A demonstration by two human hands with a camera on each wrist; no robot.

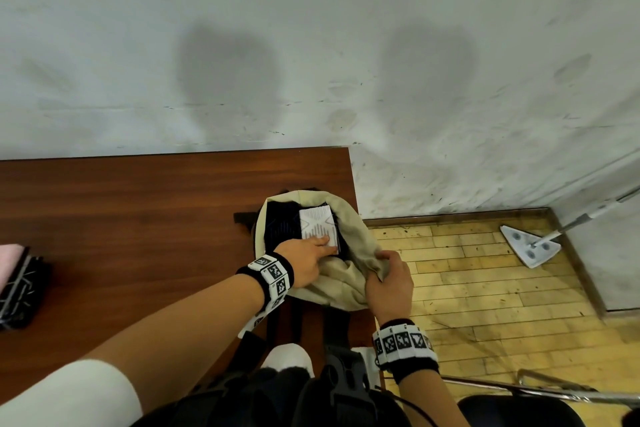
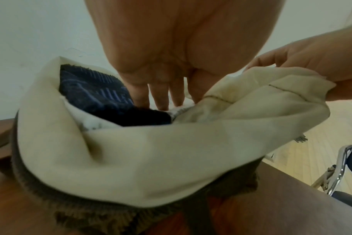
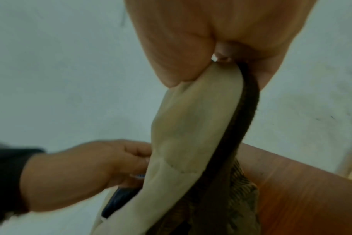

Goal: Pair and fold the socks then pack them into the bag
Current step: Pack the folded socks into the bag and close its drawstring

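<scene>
Bag (image 1: 349,274) mouth open upward, rim held aside by right hand (image 1: 389,282); left hand (image 1: 304,258) and folded socks (image 1: 318,225) occupy the opening; worktop (image 1: 138,218) left of bag is unobstructed.

Bag (image 1: 349,274): matt cream cloth lining, brown corduroy outside; socks (image 1: 318,224) knitted; table (image 1: 138,211) smooth glossy wood.

Bag (image 1: 349,274) at table's (image 1: 138,211) right edge; folded socks (image 1: 318,225) inside; more socks (image 1: 19,284) far left.
</scene>
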